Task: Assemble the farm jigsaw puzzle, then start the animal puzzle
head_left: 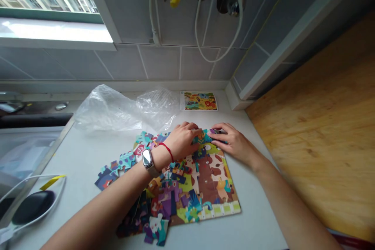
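Note:
A jigsaw puzzle (206,175) with a brown cow and a pale fence along its lower edge lies on the white counter. My left hand (183,138) reaches over its upper part, fingers bent and closed at a teal puzzle piece (200,139). At the upper right corner, my right hand (233,140) has thumb and fingers closed about the edge of a teal and purple puzzle piece (211,131). Loose puzzle pieces (168,197) are heaped over the puzzle's left half, partly hidden by my left forearm. One white and teal piece (158,228) overhangs the near edge.
Crumpled clear plastic (111,109) lies along the back of the counter (76,160), beside a small picture card (200,100). A black round device (33,207) with a white cable sits at left. A wooden panel (322,133) borders the right side. A cable loop (197,19) hangs above.

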`<state>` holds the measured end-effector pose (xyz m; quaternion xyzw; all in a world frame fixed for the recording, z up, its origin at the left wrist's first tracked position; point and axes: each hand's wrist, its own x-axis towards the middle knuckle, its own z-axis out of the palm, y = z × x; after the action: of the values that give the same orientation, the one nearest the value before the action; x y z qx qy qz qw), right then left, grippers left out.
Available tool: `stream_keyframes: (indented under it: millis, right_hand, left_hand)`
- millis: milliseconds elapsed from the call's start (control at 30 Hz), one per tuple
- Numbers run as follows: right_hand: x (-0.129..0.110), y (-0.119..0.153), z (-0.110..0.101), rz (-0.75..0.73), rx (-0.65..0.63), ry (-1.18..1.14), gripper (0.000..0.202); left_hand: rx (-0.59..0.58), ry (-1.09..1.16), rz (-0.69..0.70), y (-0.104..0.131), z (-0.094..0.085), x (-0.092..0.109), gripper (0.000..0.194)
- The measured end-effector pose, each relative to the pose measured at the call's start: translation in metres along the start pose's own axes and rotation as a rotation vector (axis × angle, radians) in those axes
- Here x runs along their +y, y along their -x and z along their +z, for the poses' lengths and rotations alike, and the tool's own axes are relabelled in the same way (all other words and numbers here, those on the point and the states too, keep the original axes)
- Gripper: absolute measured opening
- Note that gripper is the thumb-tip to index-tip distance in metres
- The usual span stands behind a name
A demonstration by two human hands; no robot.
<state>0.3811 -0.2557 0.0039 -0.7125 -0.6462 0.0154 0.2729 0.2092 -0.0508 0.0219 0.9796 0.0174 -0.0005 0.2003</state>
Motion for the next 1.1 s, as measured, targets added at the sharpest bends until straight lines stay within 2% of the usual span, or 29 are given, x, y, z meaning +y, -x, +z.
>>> stream_keyframes:
  millis: [367,800,933,1033,1100]
  right_hand:
    - [-0.004,-0.001,-0.001,0.066,-0.052,-0.009,0.029]
    - [-0.010,0.001,-0.003,0.105,-0.092,-0.074,0.032]
    - [-0.008,0.001,-0.005,0.196,-0.011,-0.128,0.049]
    - [-0.004,0.000,-0.007,0.240,0.046,-0.118,0.048]
    - [0.000,0.001,-0.009,0.242,0.024,-0.100,0.046]
  left_hand:
    - [0.037,0.064,0.077,-0.002,0.004,-0.011,0.047]
    - [0.029,0.078,0.101,-0.003,0.001,-0.011,0.043]
    - [0.032,0.088,0.107,-0.002,0.000,-0.011,0.043]
    - [0.023,0.060,0.102,0.000,-0.001,-0.010,0.040]
    - [0.011,0.037,0.092,0.001,-0.001,-0.009,0.039]
